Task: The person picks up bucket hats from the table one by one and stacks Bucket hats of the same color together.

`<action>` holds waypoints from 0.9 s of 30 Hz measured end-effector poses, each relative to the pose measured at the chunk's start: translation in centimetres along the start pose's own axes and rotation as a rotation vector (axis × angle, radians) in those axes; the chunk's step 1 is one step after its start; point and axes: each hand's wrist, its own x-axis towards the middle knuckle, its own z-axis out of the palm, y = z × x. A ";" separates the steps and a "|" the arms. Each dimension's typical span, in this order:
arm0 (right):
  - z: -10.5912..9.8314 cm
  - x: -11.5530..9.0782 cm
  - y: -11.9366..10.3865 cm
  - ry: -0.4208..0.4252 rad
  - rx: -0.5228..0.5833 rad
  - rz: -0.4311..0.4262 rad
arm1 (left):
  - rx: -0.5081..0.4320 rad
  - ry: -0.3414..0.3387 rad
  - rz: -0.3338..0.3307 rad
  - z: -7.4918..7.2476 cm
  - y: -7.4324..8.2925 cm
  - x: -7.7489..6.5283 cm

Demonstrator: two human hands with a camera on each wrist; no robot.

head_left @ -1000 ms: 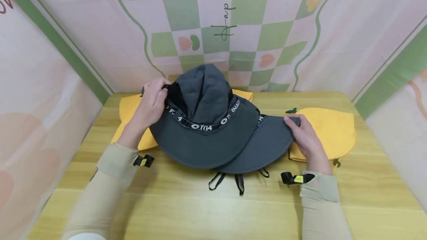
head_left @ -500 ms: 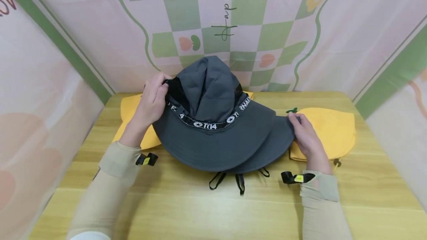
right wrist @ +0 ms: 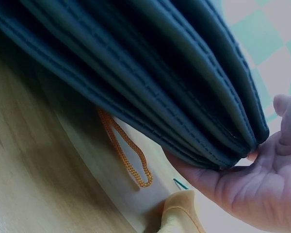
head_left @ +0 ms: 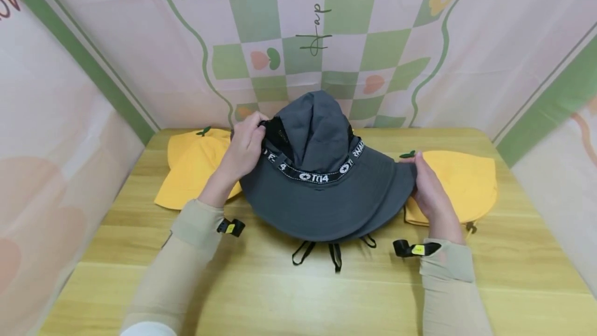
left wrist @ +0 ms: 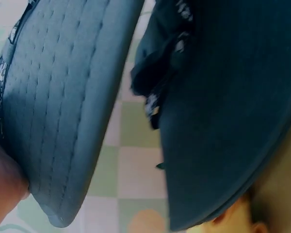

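Observation:
A dark grey hat [head_left: 317,206] with a wide brim and a lettered black band lies over other grey brims [head_left: 402,183], tilted toward me. My left hand [head_left: 244,144] grips its left edge beside the black mesh; in the left wrist view, a gap separates the stitched brim [left wrist: 68,97] from another brim [left wrist: 223,121]. At the right end of the stack, my right hand [head_left: 429,188] touches the brim edges with its thumb raised. The right wrist view shows several layered brims [right wrist: 150,82] against that hand [right wrist: 262,184], its fingers partly hidden below them.
Yellow hats lie on both sides of the wooden table [head_left: 298,299]: one [head_left: 193,165] at left, partly behind my left arm, another [head_left: 462,185] behind my right hand. Black cord loops [head_left: 336,257] hang below the grey brims. A patterned cloth [head_left: 298,25] stands behind the table.
My left hand has shifted the upper grey hat rightward, over more of the brim below, uncovering the left yellow hat. My right hand's thumb has lifted off the brim.

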 end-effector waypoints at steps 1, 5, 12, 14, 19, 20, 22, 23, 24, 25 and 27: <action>0.0 0.0 0.0 0.001 -0.006 -0.002 | 0.002 -0.008 -0.020 0.4 -0.1 -0.1; 0.3 -0.1 -0.1 0.021 -0.071 0.002 | 0.030 -0.057 -0.103 1.8 -0.5 -0.2; 0.8 -0.2 -0.1 0.023 -0.133 -0.008 | 0.116 -0.182 -0.237 3.5 -1.3 -0.6; 0.8 -0.2 -0.1 0.016 -0.112 -0.022 | 0.131 -0.209 -0.271 3.8 -1.5 -0.9; 0.6 -0.3 0.2 0.014 -0.085 -0.060 | 0.144 -0.267 -0.326 4.2 -2.1 -1.4; 0.5 -0.3 0.2 0.014 -0.082 -0.064 | 0.142 -0.275 -0.334 4.3 -2.3 -1.5; 0.3 -0.4 0.2 0.010 -0.084 -0.073 | 0.139 -0.292 -0.342 4.4 -2.4 -1.7; 0.3 -0.5 0.3 0.008 -0.077 -0.078 | 0.138 -0.301 -0.344 4.4 -2.5 -1.8; 0.2 -0.5 0.3 0.006 -0.059 -0.082 | 0.136 -0.312 -0.345 4.4 -2.6 -1.8; 0.2 -0.5 0.3 0.003 -0.042 -0.089 | 0.136 -0.324 -0.345 4.4 -2.7 -1.9; 0.1 -0.6 0.3 -0.006 -0.018 -0.102 | 0.139 -0.352 -0.341 4.3 -2.8 -2.1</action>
